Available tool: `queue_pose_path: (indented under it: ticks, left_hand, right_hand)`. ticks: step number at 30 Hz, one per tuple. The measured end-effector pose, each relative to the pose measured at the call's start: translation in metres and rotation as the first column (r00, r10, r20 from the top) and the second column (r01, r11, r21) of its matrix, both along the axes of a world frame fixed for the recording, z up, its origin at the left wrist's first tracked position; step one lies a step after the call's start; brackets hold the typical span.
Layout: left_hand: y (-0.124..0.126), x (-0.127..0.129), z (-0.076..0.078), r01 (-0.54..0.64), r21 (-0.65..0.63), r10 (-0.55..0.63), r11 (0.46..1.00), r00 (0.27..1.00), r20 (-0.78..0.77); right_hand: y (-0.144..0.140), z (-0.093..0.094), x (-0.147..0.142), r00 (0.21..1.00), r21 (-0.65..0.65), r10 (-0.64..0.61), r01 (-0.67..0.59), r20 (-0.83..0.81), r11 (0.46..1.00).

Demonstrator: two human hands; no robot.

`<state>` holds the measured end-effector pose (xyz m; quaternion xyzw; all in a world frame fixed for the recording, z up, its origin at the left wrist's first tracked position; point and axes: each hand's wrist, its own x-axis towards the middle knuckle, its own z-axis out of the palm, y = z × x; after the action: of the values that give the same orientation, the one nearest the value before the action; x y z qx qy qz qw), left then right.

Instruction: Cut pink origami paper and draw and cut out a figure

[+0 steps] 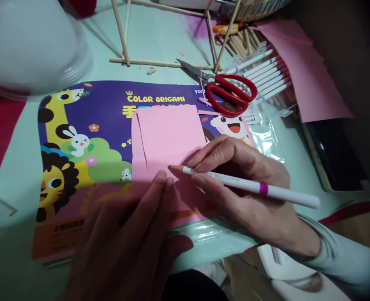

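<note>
A pale green table (160,37) holds a purple origami paper pack (87,125). On the pack lies a folded pink paper (169,136). The left hand (125,242) lies open and flat, fingertips pressing the paper's lower edge. The right hand (244,184) grips a white marker (244,185), its tip touching the paper. Behind the pack lie red scissors (229,92), a row of markers (266,77) and a wooden stick frame (163,63). The room beyond the table is dark.
</note>
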<state>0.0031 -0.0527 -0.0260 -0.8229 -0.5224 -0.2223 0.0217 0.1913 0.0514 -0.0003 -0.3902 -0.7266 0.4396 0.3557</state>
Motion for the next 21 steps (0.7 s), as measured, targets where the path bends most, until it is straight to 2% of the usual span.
queue_pose_path:
  ticks: [5, 21]
  left_hand:
    - [0.0008, -0.0002, 0.0001, 0.040, 0.027, -0.041, 0.999, 0.999, 0.014]
    - [0.0016, -0.0028, -0.0027, 0.052, 0.039, -0.051, 0.998, 0.998, -0.021]
  right_hand:
    - [-0.0002, -0.0009, 0.0002, 1.000, 0.003, 0.015, -0.015, -0.007, 1.000]
    - [0.0012, -0.0023, 0.0034, 0.998, 0.026, 0.059, -0.059, -0.002, 0.998]
